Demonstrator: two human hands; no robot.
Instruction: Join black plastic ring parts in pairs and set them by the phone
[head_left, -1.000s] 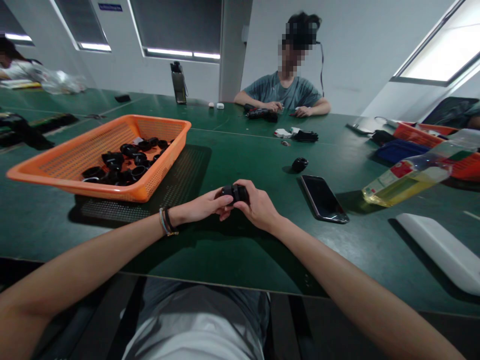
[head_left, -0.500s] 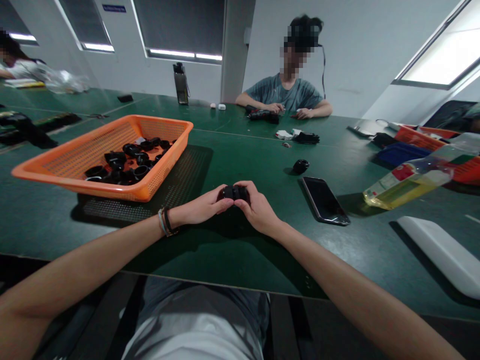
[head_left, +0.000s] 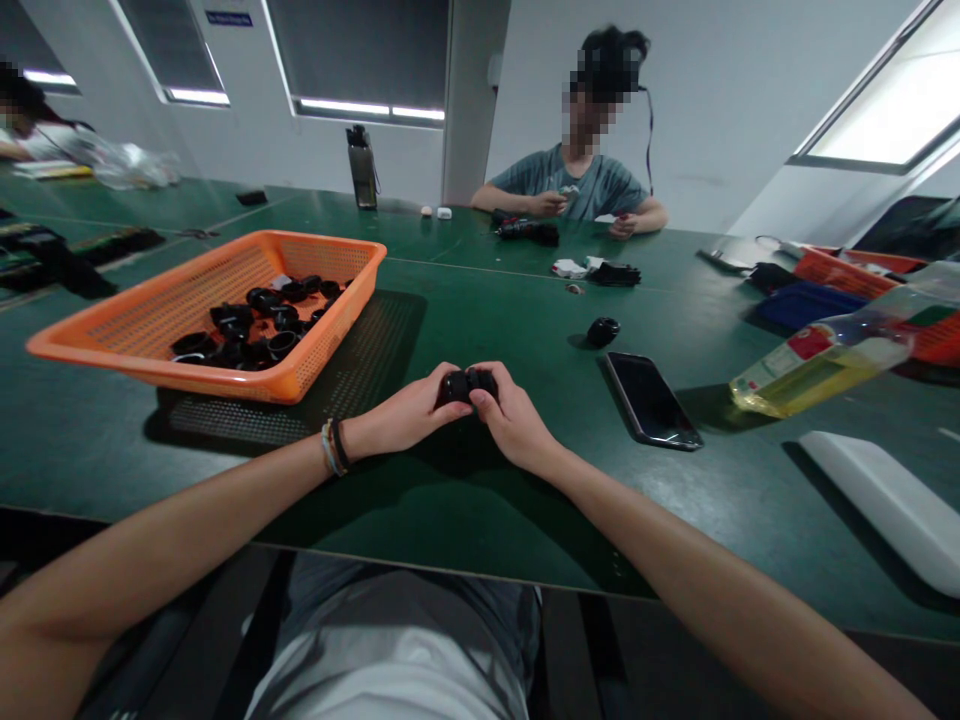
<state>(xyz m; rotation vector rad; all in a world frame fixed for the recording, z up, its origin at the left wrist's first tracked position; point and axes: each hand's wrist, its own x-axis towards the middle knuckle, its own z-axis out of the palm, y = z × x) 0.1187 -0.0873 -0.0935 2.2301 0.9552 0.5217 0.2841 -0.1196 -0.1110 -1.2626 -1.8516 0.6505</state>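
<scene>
Since half a second ago our hands have drawn slightly closer together and the right thumb has slid over the top of the small black part, while the person across the table has lifted a hand off the green table. We hold the part between both hands, just above the tabletop and straight ahead of us at the middle of the near edge. Its long axis runs left to right, from one palm to the other, and it seems to be 2 short pieces butted end to end, though our fingers hide the joint. Neither hand is nearer: each grips 1 end. Our left hand is curled shut on the left end, thumb on top. Our right hand is curled shut on the right end, thumb pressing across the middle. Well to the left sits an orange basket of similar black parts. To the right lie 1 loose black part and a phone, both apart from our hands.
</scene>
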